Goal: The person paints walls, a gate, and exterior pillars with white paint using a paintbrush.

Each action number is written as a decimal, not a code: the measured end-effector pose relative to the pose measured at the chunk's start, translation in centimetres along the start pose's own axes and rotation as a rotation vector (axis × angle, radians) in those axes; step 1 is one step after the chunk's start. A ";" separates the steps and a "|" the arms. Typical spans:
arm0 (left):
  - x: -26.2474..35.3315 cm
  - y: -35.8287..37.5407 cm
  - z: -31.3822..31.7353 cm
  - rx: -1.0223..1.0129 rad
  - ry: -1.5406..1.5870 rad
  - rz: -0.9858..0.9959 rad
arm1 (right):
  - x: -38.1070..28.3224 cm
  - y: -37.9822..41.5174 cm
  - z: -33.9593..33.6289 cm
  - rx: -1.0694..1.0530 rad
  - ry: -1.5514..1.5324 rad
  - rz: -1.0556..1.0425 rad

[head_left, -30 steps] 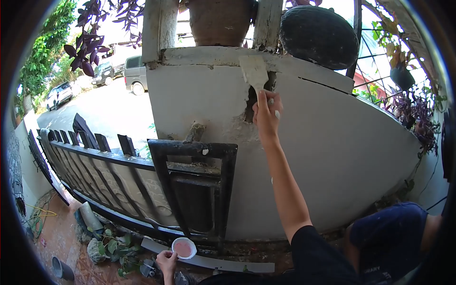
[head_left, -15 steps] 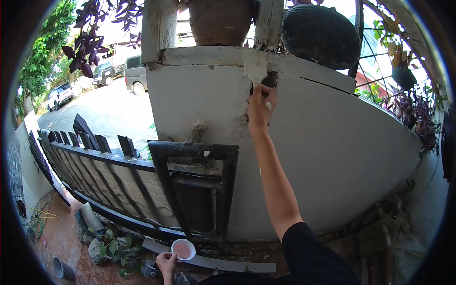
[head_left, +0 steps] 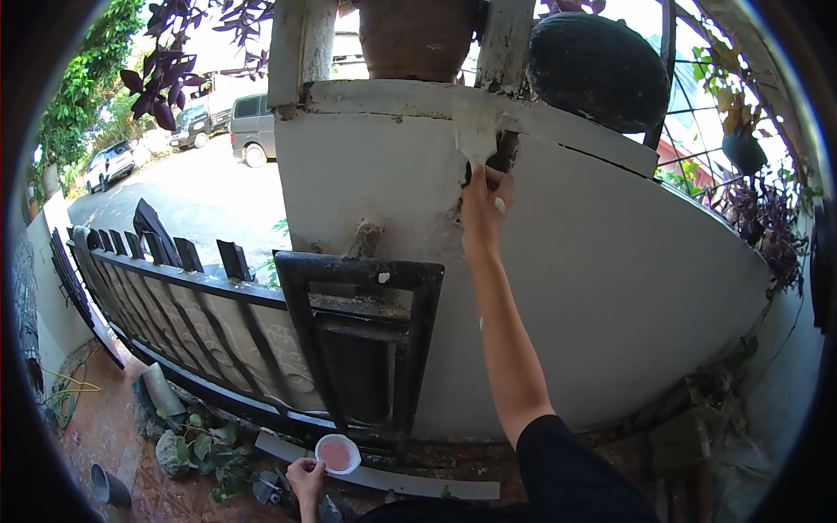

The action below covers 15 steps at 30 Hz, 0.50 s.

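Observation:
My right hand (head_left: 485, 205) is stretched up to the white wall (head_left: 375, 166) and pinches a pale, flat putty knife (head_left: 477, 139). The wide blade points upward against the wall just below the ledge, beside a dark broken hole (head_left: 503, 154). White smears mark the fingers. Low in the view, my left hand (head_left: 306, 478) is closed on the rim of a small white cup (head_left: 337, 454) with pinkish material inside.
A black metal frame (head_left: 357, 270) and a slatted gate (head_left: 200, 292) stand left of the wall. On the ledge sit a brown pot (head_left: 414, 39) and a dark round pot (head_left: 597, 71). Plants (head_left: 209, 449) and a grey container (head_left: 111, 485) are on the floor at lower left.
The view has shifted slightly, so the wall and pots appear a little further right. My right hand and the putty knife sit slightly lower in view; both grips are unchanged.

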<state>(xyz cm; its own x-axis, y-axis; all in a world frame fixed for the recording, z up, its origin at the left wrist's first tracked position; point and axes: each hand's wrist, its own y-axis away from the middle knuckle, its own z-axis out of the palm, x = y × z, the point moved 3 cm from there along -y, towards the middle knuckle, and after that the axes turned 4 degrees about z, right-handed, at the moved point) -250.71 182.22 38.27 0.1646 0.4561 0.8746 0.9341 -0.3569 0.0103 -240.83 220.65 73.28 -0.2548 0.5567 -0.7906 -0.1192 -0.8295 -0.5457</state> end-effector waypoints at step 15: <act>-3.7 0.1 -0.4 0.068 0.037 -0.041 | -6.4 1.1 -3.0 0.175 0.829 -0.517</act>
<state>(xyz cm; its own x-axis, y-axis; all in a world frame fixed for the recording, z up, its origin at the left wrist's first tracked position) -251.37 180.14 35.27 0.1154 0.4386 0.8912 0.9592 -0.2823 0.0147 -236.47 216.31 76.94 0.6122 0.6517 -0.4478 -0.1832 -0.4339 -0.8821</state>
